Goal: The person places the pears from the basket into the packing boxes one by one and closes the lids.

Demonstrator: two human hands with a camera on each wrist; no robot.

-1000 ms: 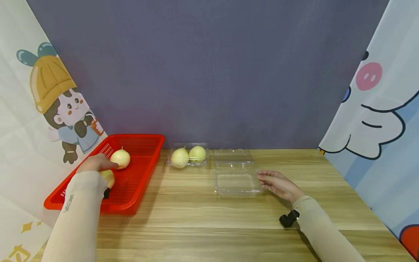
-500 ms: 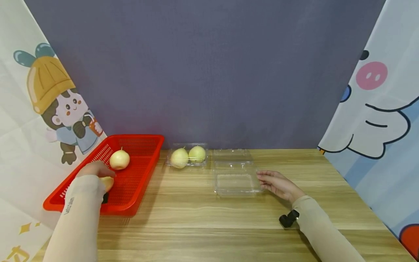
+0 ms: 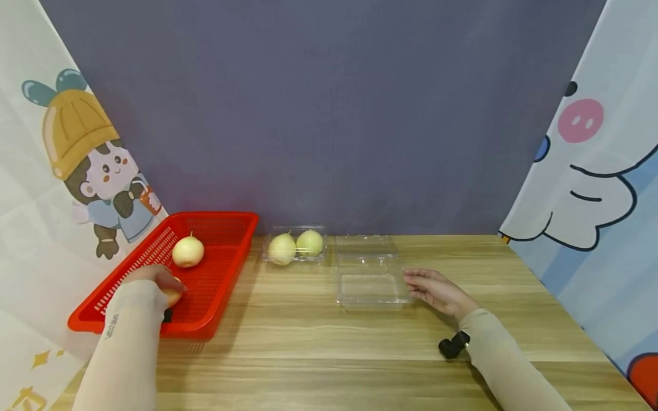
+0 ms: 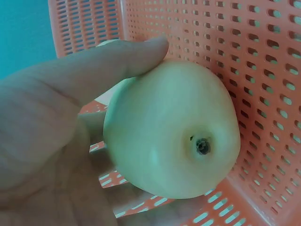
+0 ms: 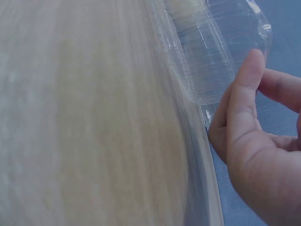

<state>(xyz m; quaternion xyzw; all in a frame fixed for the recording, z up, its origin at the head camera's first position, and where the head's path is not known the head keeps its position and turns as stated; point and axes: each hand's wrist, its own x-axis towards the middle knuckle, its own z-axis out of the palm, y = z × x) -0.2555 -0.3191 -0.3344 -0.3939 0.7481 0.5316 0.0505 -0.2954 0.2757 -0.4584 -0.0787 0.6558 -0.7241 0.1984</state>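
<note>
A person's left hand (image 3: 151,278) closes around a pale yellow pear (image 4: 171,129) inside a red basket (image 3: 235,268) at the left of a wooden table (image 3: 329,354). The hand now sits lower and nearer the wearer than a second earlier, when its fingertips hover over the gap between this fruit and the far pear (image 3: 188,252), which stays in the basket with its stem up. The left-wrist view shows the grip: the thumb (image 4: 136,56) lies across the fruit and the fingers (image 4: 127,195) curl beneath, parted only by the pear's own width. A dark blossom end faces the camera. The change suggests the work has passed from reaching to holding, though whether the pear is clear of the basket floor cannot be told.

At right, the right hand (image 3: 437,291) has not shifted; its thumb and fingertips, nearly together, appear to pinch the near right edge of a clear container (image 3: 369,285), its lid folded back, and that light plastic seems to be kept steady. Just beside it, toward the basket, a second clear box (image 3: 311,258) holds two more pears (image 3: 282,249); how its lid lies is hard to make out.
</note>
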